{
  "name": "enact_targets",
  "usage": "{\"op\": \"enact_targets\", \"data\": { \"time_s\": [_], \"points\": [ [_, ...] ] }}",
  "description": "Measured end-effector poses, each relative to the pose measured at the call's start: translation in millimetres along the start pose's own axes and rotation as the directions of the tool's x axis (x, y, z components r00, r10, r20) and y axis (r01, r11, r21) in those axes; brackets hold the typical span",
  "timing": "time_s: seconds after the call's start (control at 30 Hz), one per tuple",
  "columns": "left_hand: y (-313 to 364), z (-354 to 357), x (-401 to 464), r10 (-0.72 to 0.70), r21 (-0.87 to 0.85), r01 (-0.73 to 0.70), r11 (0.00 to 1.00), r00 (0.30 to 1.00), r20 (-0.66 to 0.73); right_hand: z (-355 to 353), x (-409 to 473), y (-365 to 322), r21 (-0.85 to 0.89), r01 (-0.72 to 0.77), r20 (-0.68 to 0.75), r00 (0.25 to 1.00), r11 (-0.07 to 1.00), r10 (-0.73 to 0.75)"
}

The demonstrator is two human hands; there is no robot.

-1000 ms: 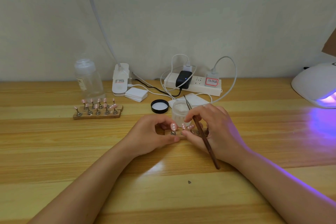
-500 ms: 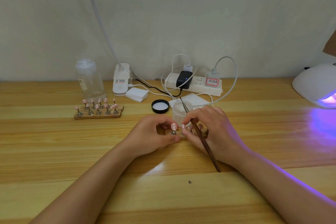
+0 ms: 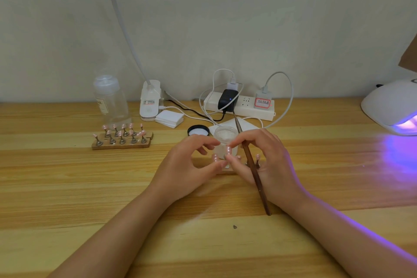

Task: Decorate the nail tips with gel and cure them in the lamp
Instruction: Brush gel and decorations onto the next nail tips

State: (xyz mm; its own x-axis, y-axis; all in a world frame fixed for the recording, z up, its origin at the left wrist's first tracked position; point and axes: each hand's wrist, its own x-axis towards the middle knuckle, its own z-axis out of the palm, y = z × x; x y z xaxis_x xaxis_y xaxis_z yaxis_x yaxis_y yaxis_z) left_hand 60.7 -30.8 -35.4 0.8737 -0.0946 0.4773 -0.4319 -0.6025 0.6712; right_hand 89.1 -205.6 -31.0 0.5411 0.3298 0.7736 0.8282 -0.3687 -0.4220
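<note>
A short wooden holder strip (image 3: 226,172) with pink nail tips on metal stands lies between my hands. My right hand (image 3: 270,165) pinches one pink nail tip (image 3: 228,151) by its stand between thumb and forefinger, and a brown brush (image 3: 255,176) is tucked through its fingers, bristles pointing away. My left hand (image 3: 187,167) curls around the strip's left end with its thumb on the front edge; another pink tip (image 3: 215,158) stands free inside its curl. An open frosted gel jar (image 3: 225,136) sits just behind. The white curing lamp (image 3: 392,108) glows violet at the far right.
A second wooden holder (image 3: 121,144) with several pink tips sits at the left, a clear bottle (image 3: 110,99) behind it. The jar's black lid (image 3: 198,130), white pads (image 3: 169,118), a desk lamp base (image 3: 150,101) and a power strip (image 3: 242,108) with cables line the back.
My left forefinger has come off the leftmost tip. My right thumb and forefinger have closed on a tip further in and it stands a little higher. The brush stays in place.
</note>
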Motion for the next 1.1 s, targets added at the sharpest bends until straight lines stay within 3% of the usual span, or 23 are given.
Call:
{"op": "enact_targets", "data": {
  "time_s": [0.17,0.43,0.63,0.77,0.9,1.1],
  "points": [
    [5,0,-1,0.211,0.066,-0.205,0.977,0.971,-0.108,2,1,-3,0.003,0.019,-0.001,1.000,1.000,-0.019],
    [6,3,1,0.284,0.095,-0.270,0.958,0.940,-0.191,1,-1,-5,0.012,0.058,-0.013,0.998,0.998,-0.058],
    [9,2,1,0.180,0.001,-0.192,0.981,0.922,-0.343,-11,13,-9,0.181,-0.145,-0.077,0.984,0.973,0.160],
    [9,1,2,0.124,-0.048,-0.150,0.988,0.930,-0.347,-18,33,-5,0.321,-0.380,-0.045,0.909,0.867,0.415],
    [9,0,2,0.110,-0.056,-0.137,0.989,0.934,-0.339,-19,60,7,0.135,-0.480,0.094,0.877,0.867,0.470],
    [8,0,3,0.101,-0.055,-0.125,0.991,0.941,-0.323,-3,79,13,-0.145,-0.434,0.230,0.859,0.889,0.457]
  ]
}}
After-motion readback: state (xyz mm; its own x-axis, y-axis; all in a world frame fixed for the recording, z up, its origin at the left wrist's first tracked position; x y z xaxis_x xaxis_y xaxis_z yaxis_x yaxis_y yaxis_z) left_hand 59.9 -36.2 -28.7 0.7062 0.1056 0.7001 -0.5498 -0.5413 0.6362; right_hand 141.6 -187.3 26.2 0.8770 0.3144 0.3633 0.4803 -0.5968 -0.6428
